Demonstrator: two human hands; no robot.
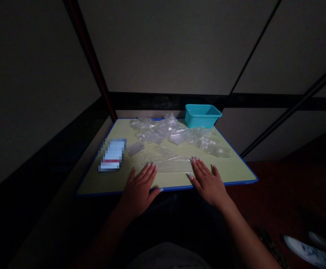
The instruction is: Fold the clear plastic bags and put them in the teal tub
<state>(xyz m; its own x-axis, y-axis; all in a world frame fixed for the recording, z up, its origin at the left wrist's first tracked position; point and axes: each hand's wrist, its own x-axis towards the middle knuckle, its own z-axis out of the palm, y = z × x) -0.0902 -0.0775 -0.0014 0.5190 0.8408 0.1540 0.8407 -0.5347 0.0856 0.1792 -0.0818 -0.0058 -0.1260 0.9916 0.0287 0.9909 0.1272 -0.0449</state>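
Left hand [140, 188] and right hand [208, 185] palm-down at the desk's [233, 168] near edge, fingers extended and only slightly spread, nothing gripped; fingertips touch the two ends of a flat clear sheet [171, 165], which lies mid-desk toward that edge. Crumpled film [168, 127] spreads behind it to the far edge, basin [202, 116] at the far right corner, phone [112, 155] by the left edge. Risk, as judged — thin sheet may crease or cling to the loose film if the palms press unevenly or drag.
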